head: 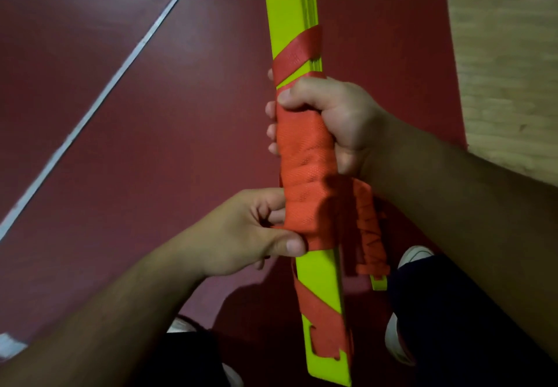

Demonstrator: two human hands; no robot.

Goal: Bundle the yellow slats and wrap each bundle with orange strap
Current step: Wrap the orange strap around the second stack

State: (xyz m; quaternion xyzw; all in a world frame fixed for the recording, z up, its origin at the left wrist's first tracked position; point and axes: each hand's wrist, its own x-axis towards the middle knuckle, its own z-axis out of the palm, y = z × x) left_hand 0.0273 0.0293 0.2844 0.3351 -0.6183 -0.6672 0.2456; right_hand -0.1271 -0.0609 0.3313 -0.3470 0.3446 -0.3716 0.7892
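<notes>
Nearest, the bundle of flat yellow plastic slats (320, 269) is held over the person's knees and points away from the body, with orange woven strap (305, 160) crossing its near end. The left hand (241, 235) pinches the strap's loose edge against the bundle, thumb and fingers (276, 214) closed on it. Further along, the right hand (332, 120) grips the thickly wrapped middle. The wrapping seems far along. The next move likely calls for pulling the end taut and tucking it. Beyond lies the dark red floor (120, 175).
</notes>
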